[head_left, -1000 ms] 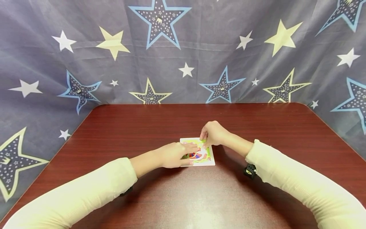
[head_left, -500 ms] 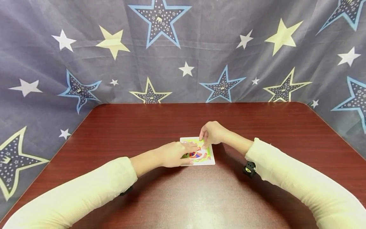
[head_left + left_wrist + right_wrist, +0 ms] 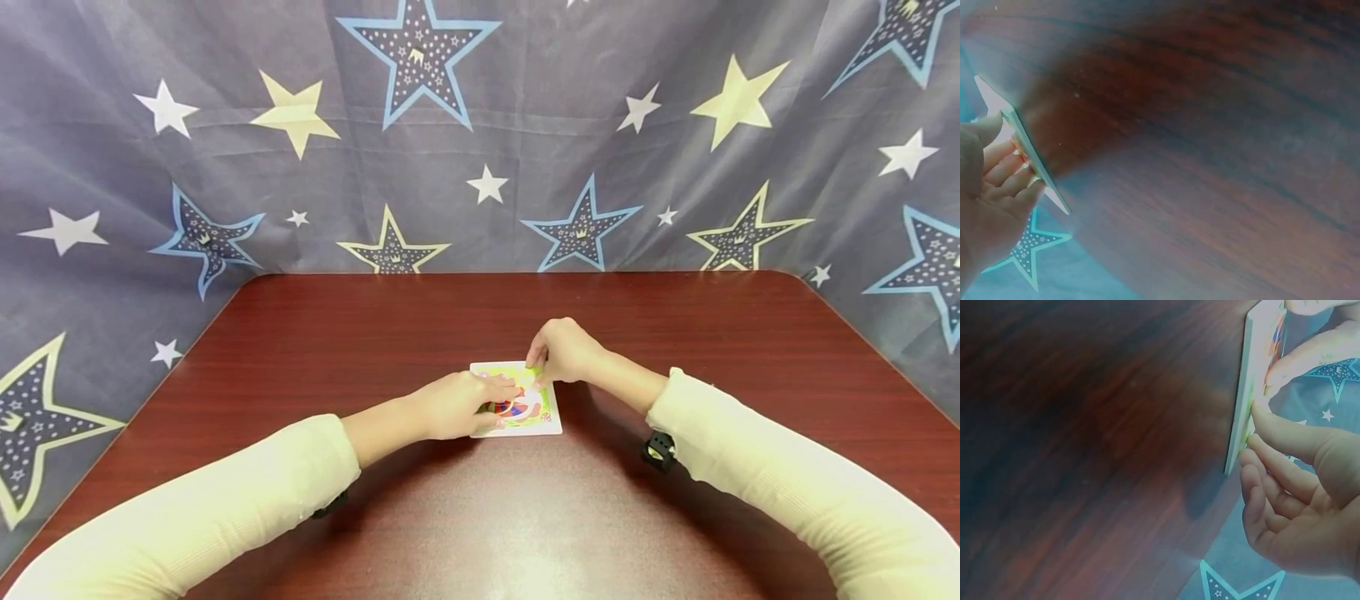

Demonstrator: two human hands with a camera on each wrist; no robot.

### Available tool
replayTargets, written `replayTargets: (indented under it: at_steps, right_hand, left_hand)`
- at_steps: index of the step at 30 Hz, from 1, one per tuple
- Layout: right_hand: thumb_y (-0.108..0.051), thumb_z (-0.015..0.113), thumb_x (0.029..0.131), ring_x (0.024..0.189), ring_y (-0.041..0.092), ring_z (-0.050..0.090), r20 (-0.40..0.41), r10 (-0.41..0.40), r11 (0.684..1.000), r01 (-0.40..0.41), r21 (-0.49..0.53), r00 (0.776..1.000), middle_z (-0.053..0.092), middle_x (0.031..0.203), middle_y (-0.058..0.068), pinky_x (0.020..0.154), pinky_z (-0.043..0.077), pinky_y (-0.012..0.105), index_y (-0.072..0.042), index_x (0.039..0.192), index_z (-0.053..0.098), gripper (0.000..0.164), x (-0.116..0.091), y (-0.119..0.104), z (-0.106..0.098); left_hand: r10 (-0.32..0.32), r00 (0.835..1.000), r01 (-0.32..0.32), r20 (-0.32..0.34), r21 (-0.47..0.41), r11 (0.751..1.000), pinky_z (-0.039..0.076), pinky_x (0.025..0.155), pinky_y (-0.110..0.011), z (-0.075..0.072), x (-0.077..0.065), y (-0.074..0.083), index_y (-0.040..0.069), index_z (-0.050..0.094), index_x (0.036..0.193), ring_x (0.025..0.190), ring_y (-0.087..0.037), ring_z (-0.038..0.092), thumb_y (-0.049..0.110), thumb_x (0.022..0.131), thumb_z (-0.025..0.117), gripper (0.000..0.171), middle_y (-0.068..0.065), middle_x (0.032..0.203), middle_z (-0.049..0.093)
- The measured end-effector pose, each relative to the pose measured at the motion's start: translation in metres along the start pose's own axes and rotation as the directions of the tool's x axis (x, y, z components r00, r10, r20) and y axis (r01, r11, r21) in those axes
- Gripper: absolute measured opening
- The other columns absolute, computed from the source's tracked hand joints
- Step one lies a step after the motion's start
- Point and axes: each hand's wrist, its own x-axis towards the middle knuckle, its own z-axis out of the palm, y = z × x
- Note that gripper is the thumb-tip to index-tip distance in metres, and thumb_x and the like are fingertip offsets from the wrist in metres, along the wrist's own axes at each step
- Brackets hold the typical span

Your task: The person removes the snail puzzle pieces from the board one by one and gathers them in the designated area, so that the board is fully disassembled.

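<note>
A thin, square picture board [image 3: 551,427] with a white border lies on the table, its print yellow-green, red and blue. Over its left part rests my left hand [image 3: 456,406], fingers stretched across the picture and thumb near the front edge. My right hand [image 3: 566,350] reaches down to the board's far right corner with bent fingers. In the right wrist view the thumb [image 3: 1291,434] and index tip meet the board's face a little apart; I cannot tell whether a small piece is between them. The left wrist view shows the left fingers [image 3: 1007,172] against the board's face.
The dark red wooden table [image 3: 375,325] stretches around the board on all sides. Behind it hangs a grey curtain [image 3: 495,100] printed with stars, meeting the table's far edge. Dark wrist devices [image 3: 660,450] sit at the cuffs of the pale sleeves.
Both hands and the board stay almost where they were; the whole head view has shifted very slightly.
</note>
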Motion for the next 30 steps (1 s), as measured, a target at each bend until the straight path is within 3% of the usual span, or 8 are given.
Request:
replayTargets:
  at_steps: [12, 23, 30]
  right_hand:
    - [-0.018, 0.09, 0.064, 0.07, 0.009, 0.064, 0.076, 0.068, 0.996, -0.063, -0.057, 0.995, 0.074, 0.071, 0.002, 0.072, 0.054, 0.024, -0.01, 0.075, 0.077, 0.019, 0.013, 0.0, -0.005]
    - [-0.024, 0.089, 0.067, 0.074, 0.01, 0.06, 0.137, 0.121, 0.989, -0.107, -0.104, 0.983, 0.073, 0.074, 0.0, 0.068, 0.05, 0.021, -0.013, 0.074, 0.076, 0.018, 0.018, 0.0, -0.005]
    - [-0.023, 0.088, 0.067, 0.073, 0.01, 0.059, 0.156, 0.119, 0.989, -0.104, -0.102, 0.981, 0.071, 0.074, 0.0, 0.068, 0.049, 0.021, -0.013, 0.075, 0.075, 0.018, 0.021, 0.003, -0.004]
  left_hand:
    - [-0.019, 0.999, 0.019, 0.026, -0.001, 1.0, 0.046, 0.105, -0.042, -0.003, 0.0, 0.002, 0.012, 0.054, 0.137, 0.132, -0.026, 0.052, 0.024, 0.092, 0.064, 0.048, -0.012, 0.142, 0.052]
    - [-0.028, 0.999, 0.028, 0.034, 0.011, 1.0, 0.044, 0.108, -0.041, 0.0, 0.001, 0.002, 0.013, 0.055, 0.137, 0.134, -0.024, 0.05, 0.024, 0.092, 0.065, 0.048, -0.01, 0.143, 0.052]
    - [-0.035, 0.999, 0.034, 0.038, 0.019, 0.999, 0.044, 0.108, -0.042, -0.002, 0.001, 0.003, 0.013, 0.055, 0.137, 0.135, -0.025, 0.049, 0.024, 0.092, 0.064, 0.047, -0.011, 0.144, 0.051]
